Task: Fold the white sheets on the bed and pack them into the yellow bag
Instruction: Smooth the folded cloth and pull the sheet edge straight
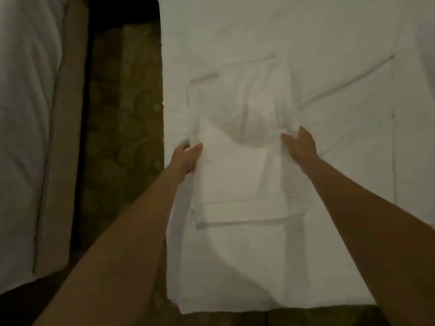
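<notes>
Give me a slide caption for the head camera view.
Both hands, left hand and right hand, grip a folded white sheet on the bed.

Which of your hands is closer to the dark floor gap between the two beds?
Left. The left hand grips the folded sheet at the bed's edge, right beside the floor gap. The right hand holds the sheet's opposite side, farther onto the bed.

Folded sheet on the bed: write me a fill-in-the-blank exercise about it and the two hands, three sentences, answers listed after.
1. The folded sheet lies on the ____.
2. The left hand grips the sheet's ____ edge, while the right hand grips the opposite one.
3. The colour of the sheet is ____.

Missing words: bed; left; white
</notes>
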Demonstrator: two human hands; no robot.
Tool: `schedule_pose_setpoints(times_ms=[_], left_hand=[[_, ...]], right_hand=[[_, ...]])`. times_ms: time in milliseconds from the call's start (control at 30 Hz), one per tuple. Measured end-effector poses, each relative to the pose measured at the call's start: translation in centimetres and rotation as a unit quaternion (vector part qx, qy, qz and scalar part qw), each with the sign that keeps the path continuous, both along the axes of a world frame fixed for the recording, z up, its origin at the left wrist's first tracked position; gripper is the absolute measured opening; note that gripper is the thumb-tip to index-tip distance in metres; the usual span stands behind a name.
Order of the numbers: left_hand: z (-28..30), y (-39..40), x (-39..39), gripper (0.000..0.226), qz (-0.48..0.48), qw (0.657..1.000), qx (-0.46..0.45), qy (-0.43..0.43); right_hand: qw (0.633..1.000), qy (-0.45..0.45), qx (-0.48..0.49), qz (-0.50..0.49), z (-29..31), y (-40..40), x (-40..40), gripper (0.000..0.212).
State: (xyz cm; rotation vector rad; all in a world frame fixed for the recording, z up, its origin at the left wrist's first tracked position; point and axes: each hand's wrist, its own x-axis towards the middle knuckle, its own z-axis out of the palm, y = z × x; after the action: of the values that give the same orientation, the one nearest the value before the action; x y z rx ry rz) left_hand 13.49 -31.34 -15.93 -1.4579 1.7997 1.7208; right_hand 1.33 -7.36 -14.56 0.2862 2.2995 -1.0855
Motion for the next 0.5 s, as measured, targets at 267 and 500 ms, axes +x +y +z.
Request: schedule_pose_setpoints(times_ms=[267, 500], left_hand=[[-1.3, 3.5, 6.9, 0.053, -0.071, 0.994, 0.012, -0.076], [0.0, 5.5, 10.6, 0.037, -0.022, 0.999, 0.020, -0.031]], right_hand=[[0.985, -0.171, -0.031, -0.016, -2.7, 5.4, 4.4, 0.061], [0.983, -0.176, -0.044, 0.015, -2.5, 7.6, 6.2, 0.074]])
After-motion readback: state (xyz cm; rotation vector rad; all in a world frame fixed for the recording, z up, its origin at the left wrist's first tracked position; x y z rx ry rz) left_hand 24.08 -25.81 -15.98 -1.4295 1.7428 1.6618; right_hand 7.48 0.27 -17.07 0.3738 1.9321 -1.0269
